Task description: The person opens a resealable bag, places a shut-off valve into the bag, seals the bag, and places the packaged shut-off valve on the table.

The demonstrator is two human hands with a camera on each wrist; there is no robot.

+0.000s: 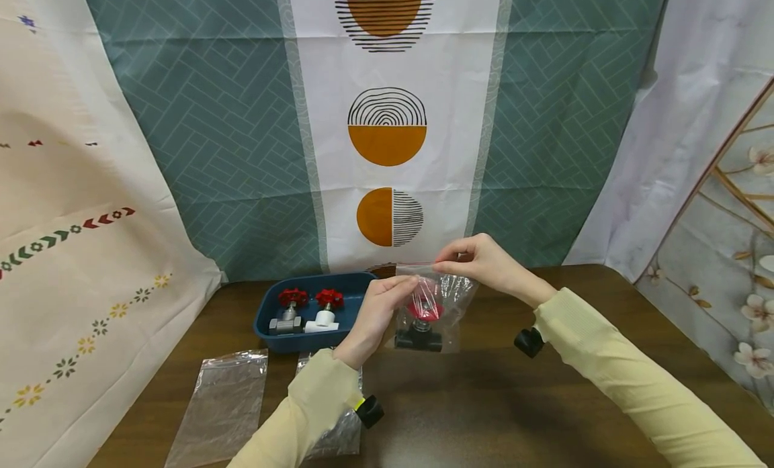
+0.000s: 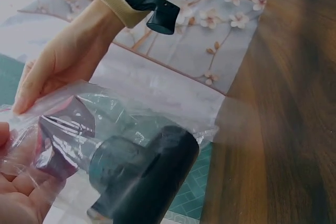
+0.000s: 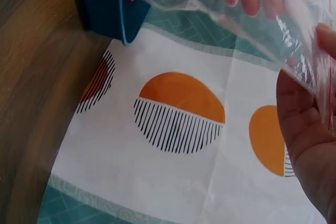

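Observation:
A clear zip bag [image 1: 450, 334] hangs above the table between both hands. Inside it is a valve [image 1: 418, 337] with a dark grey tee-shaped body and a red handle; in the left wrist view the valve's dark body [image 2: 152, 177] fills the lower middle. My left hand [image 1: 382, 310] grips the bag's left side near the top, thumb on the front. With thumb and fingers, my right hand [image 1: 484, 266] pinches the bag's top edge at the right; the right wrist view shows this hand [image 3: 307, 124] at the bag's rim.
A blue tray [image 1: 263, 320] at the back left holds a metal valve [image 1: 287, 320] and a white valve [image 1: 323, 318], both with red handwheels. One flat clear bag [image 1: 220, 407] lies at the table's left, another bag [image 1: 338, 434] partly under the left forearm. Patterned cloth hangs behind.

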